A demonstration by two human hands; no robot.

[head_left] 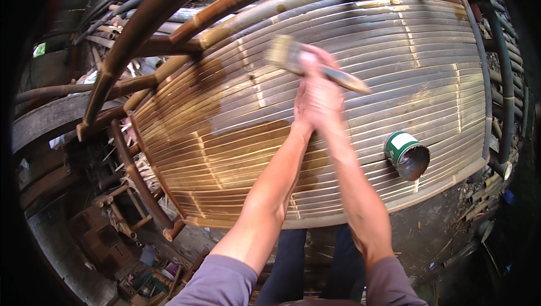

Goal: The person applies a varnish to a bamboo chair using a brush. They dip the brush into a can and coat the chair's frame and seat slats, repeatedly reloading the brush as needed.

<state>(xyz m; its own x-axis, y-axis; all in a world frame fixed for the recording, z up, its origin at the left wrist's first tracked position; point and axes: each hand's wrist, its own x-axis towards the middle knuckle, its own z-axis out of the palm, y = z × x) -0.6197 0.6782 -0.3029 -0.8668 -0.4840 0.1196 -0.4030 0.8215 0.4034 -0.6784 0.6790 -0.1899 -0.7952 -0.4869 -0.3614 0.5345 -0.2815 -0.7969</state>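
My right hand [327, 96] is closed around a wide paintbrush [345, 78] with pale bristles and a wooden handle. The brush is blurred by motion, its bristles pointing left above the bench's slats. Crossing against the right wrist, my left hand [302, 106] lies close beneath it, its fingers hidden and smeared. Below both spreads the slatted bamboo bench [372, 114]. Its left part is brown and glossy with wet-looking patches; the right part looks paler and grey. An open green can [401, 141] with a white label lies tilted on the right slats, its mouth toward me.
Thick brown bamboo poles [152, 18] rise along the far left side of the bench. Bamboo lengths are piled [510, 75] beyond the right end and at the back left. Boxes and small containers [147, 255] clutter the floor at lower left.
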